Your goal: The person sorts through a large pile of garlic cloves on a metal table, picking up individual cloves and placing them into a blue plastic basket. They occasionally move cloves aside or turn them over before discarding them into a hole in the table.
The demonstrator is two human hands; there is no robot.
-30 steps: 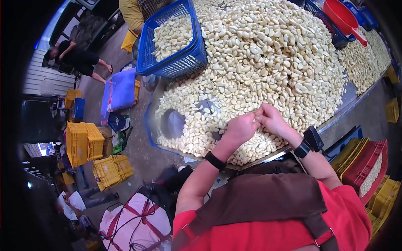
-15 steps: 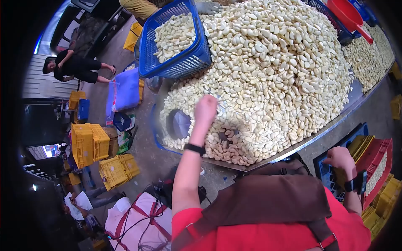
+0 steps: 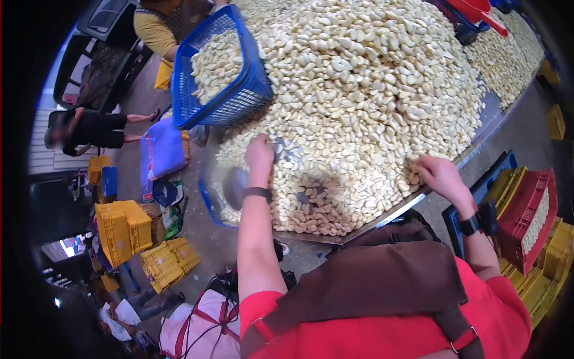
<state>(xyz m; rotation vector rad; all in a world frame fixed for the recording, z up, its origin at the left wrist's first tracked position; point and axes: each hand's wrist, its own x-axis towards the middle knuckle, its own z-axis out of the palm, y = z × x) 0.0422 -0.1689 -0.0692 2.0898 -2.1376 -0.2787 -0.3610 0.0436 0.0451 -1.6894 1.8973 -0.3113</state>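
A large heap of pale, peeled garlic-like cloves (image 3: 371,90) covers the metal table (image 3: 382,222). My left hand (image 3: 260,157) is over the thin left part of the heap, its fingers curled; what they hold, if anything, is hidden. On the right edge of the heap, my right hand (image 3: 439,176) touches the cloves with its fingertips drawn together. Whatever lies between those fingertips is too small to name. A blue basket (image 3: 257,90) with cloves inside stands on the heap beyond my left hand. Browner cloves (image 3: 317,215) lie near the table's front edge.
A red scoop (image 3: 478,11) lies at the back right. Yellow crates (image 3: 122,230) stand on the floor at left; a red crate (image 3: 526,218) is at right. A person in black (image 3: 95,128) is at far left, and a co-worker's yellow sleeve (image 3: 154,33) shows behind the basket.
My right hand has moved from beside the table onto the right edge of the heap. My left hand stays over the cloves. The whole view has shifted, and the co-worker at the back shows more.
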